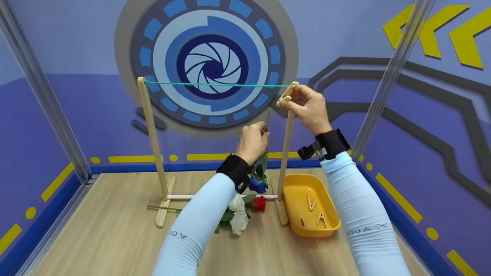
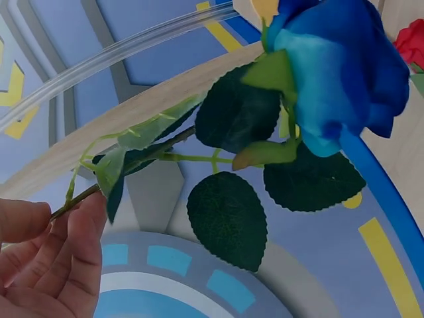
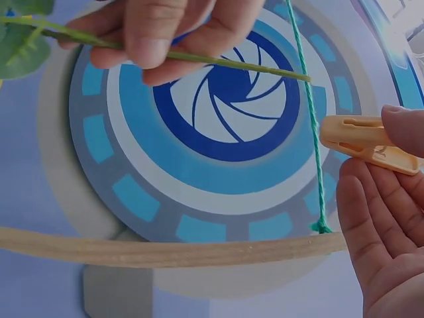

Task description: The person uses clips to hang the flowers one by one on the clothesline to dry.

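The head view is bright, the 2 wrist views dimmer and greyish. Glare whitens the right wrist view's upper right corner; in that view the wooden post (image 3: 172, 253) bows with distortion.

Right sleeve (image 1: 364, 207) seemingly reads "AQUA X"; left sleeve (image 1: 199, 214), partly legible.

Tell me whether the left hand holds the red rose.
No, the left hand pinches the stem of the blue rose.

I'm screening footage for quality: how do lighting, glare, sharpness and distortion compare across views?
Head: brightest, fairly even light; left wrist: dimmer, blue-petalled rose fairly sharp, shiny grey corner rail bowed; right wrist: dim, white glare at upper right, pale wooden post slightly curved.
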`<state>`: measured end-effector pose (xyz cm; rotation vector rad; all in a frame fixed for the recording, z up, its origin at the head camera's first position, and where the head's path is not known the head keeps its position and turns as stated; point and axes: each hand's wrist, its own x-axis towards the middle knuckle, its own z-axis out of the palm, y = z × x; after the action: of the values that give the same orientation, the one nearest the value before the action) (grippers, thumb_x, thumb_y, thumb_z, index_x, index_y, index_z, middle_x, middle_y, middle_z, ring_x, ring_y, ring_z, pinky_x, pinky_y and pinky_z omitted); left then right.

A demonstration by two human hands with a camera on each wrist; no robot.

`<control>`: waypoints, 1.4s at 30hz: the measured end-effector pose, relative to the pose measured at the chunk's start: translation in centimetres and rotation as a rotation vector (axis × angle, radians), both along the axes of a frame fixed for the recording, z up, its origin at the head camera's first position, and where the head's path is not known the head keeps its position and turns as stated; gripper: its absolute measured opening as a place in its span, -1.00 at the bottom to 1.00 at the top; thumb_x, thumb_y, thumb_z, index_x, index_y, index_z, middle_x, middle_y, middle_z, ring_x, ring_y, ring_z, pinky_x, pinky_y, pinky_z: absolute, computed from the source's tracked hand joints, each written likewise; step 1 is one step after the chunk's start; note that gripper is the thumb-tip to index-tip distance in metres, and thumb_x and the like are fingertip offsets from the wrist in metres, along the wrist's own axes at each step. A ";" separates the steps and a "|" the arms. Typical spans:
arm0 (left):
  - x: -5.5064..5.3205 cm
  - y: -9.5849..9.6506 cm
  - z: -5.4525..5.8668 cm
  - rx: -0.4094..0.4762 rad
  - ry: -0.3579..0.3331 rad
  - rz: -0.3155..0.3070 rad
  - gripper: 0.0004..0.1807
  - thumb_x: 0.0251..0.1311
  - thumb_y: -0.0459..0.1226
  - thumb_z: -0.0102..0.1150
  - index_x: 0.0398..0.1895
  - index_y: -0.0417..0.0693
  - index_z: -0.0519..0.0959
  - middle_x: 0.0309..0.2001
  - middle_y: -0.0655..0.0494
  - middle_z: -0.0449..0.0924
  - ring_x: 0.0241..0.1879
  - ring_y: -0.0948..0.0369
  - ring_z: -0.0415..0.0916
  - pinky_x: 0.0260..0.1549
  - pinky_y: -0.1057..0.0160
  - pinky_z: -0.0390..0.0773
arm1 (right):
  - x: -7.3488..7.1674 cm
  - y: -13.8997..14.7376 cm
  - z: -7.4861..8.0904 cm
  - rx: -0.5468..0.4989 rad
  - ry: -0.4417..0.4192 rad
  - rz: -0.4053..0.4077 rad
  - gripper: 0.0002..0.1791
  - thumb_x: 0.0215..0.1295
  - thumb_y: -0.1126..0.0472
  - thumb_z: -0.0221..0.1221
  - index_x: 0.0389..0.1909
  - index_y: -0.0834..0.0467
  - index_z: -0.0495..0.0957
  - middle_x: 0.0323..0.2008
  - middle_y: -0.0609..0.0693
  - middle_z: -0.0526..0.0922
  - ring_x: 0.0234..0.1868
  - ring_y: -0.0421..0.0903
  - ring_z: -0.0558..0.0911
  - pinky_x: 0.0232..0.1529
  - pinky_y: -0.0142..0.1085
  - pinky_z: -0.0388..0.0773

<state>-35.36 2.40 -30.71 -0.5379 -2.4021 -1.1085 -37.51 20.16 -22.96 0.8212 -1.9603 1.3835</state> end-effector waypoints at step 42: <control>-6.1 2.9 2.2 0.088 0.000 0.157 -0.77 0.51 -0.27 0.14 -0.02 -0.15 0.75 -0.15 -0.07 0.77 -0.22 0.09 0.70 -0.17 0.19 0.64 | -5.3 -0.5 2.7 -0.177 -0.103 -0.108 -0.71 0.17 0.37 0.48 -0.15 0.45 0.69 -0.37 -0.07 0.74 -0.29 -0.24 0.69 -0.22 -0.42 0.59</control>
<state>-41.46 5.33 -28.46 -0.3144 -2.3374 -1.1386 -42.85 19.67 -20.26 0.5644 -1.8953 1.5355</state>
